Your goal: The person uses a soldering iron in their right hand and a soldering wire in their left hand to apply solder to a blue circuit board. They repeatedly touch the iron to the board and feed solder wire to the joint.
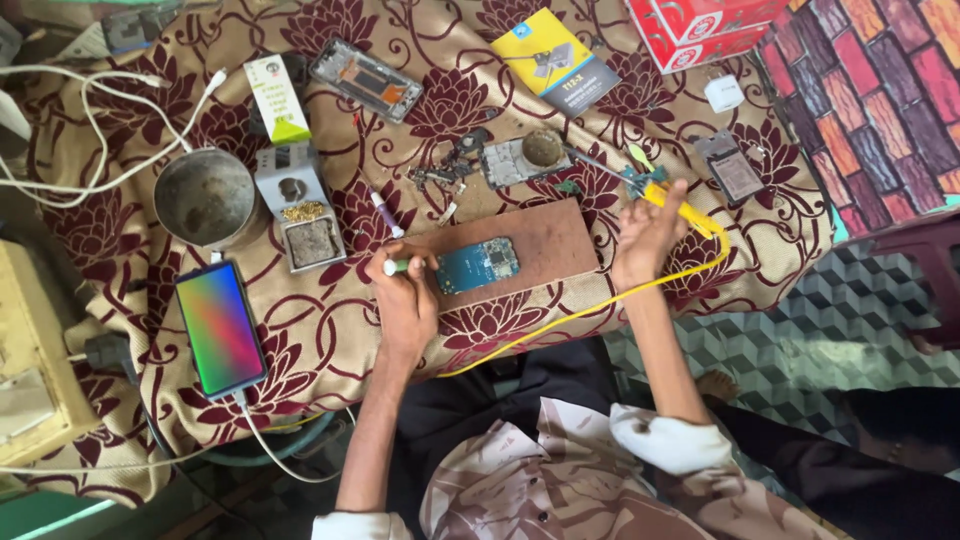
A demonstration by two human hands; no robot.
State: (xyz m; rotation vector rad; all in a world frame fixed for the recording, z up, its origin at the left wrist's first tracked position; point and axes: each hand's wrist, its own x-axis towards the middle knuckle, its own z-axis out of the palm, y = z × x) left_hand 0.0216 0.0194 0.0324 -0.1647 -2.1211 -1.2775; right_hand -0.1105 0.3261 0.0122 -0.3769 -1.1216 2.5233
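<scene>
My left hand [404, 292] grips a small white and green tube [397, 267] beside a blue-green circuit board [477, 265]. The board lies on a brown wooden block [545, 240] at the table's front edge. My right hand [646, 234] is raised to the right of the block and holds a yellow-handled soldering iron [682, 209] whose yellow cord [590, 305] loops down toward my lap. The iron's tip points up-left toward a small round tin [543, 148] resting on another board.
A phone with a rainbow screen [220, 327] lies at the left on a floral cloth [330, 320], plugged into a white cable. Behind it stand a metal bowl [205, 197], a grey soldering-tip stand [298, 205], a phone frame [366, 78], boxes and loose parts.
</scene>
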